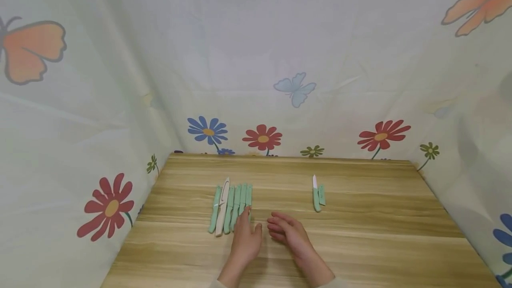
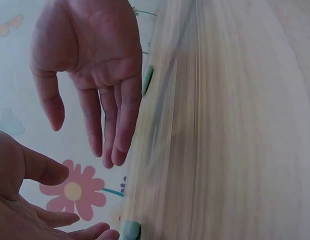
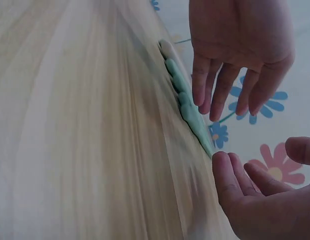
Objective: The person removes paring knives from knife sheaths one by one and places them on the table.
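Both hands hover over the front middle of the table in the head view, palms facing and apart. My left hand (image 1: 246, 241) has straight, relaxed fingers and holds nothing; its fingertips overlap the right end of a row of mint-green knives (image 1: 229, 210). Among these lies one cream knife (image 1: 222, 208), its tip reaching farther back than the rest. My right hand (image 1: 294, 237) is also bare, with loosely bent fingers. Off to its upper right lies a small knife (image 1: 316, 197) with a pale bare blade and green handle, beside a short green blade cover (image 1: 322, 194).
The wood-grain table (image 1: 360, 217) carries the knives. A pale curtain (image 1: 248, 57) printed with flowers and butterflies stands around its back and sides. In the right wrist view, the row of green handles (image 3: 191, 112) shows beyond the hands.
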Tool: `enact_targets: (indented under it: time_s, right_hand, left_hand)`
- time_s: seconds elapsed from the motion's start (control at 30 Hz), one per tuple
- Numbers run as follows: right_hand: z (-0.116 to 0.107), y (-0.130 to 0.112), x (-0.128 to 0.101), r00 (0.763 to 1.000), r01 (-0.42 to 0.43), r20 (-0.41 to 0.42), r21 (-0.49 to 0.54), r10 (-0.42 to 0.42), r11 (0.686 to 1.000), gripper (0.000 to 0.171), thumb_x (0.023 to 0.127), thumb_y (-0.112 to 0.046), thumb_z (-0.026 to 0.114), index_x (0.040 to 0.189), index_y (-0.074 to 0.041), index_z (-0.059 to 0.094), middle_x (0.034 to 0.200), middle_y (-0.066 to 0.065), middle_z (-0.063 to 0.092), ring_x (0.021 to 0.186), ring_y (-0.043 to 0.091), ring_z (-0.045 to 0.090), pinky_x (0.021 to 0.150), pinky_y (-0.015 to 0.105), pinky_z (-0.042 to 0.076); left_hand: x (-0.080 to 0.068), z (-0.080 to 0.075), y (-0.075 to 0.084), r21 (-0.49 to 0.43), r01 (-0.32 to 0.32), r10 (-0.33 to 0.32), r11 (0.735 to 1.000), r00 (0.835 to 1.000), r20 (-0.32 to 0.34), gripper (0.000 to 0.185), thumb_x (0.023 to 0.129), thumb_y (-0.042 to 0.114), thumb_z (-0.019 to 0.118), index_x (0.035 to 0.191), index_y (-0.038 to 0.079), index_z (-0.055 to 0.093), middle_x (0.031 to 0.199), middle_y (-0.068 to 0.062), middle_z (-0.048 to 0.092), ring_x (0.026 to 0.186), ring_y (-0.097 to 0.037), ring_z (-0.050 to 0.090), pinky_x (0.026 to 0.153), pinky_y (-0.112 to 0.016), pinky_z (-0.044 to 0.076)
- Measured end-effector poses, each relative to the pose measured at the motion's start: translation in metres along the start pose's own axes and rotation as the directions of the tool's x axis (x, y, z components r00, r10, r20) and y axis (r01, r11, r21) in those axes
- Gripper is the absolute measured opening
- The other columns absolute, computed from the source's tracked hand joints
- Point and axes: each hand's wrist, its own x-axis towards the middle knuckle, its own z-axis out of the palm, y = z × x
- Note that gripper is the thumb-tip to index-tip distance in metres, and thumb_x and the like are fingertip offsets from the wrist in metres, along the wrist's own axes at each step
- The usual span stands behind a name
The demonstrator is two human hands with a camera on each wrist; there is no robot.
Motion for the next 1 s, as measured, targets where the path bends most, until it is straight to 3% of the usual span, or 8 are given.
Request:
enact_targets:
  time_s: [0.17,0.4,1.0]
  right_hand:
    - [0.014,0.004,0.002,0.997,0.007,0.077,0.028,-0.009,1.0,0.054,0.108,-0.019,0.05,0.148,0.016,0.04,0.141,0.03,0.059,0.118,0.022,0.069,0.104,0.037,0.057]
    - [0.025,0.011,0.005,0.99,-0.01,0.139,0.069,0.0,0.998,0.058,0.108,-0.022,0.05,0.151,0.015,0.036,0.147,0.03,0.055,0.112,0.01,0.067,0.102,0.027,0.056]
    - [0.027,0.013,0.006,0.988,0.02,0.152,-0.026,-0.016,0.999,0.056,0.106,-0.015,0.049,0.148,0.02,0.036,0.147,0.037,0.05,0.108,0.009,0.067,0.095,0.025,0.057]
  left_hand:
    - [0.0,-0.005,-0.002,-0.042,0.017,-0.017,0.999,1.0,-0.002,0.067,0.1,0.011,0.061,0.159,0.0,0.031,0.155,-0.031,0.041,0.146,-0.049,0.038,0.116,-0.068,0.035]
    - [-0.001,-0.008,-0.003,-0.044,0.033,-0.033,0.998,0.999,0.009,0.067,0.099,0.011,0.059,0.159,0.001,0.031,0.155,-0.032,0.041,0.145,-0.051,0.039,0.116,-0.069,0.035]
    - [0.006,-0.007,-0.003,-0.071,0.011,-0.01,0.997,1.0,0.017,0.062,0.102,0.011,0.059,0.156,-0.004,0.034,0.157,-0.032,0.041,0.148,-0.048,0.037,0.122,-0.064,0.029]
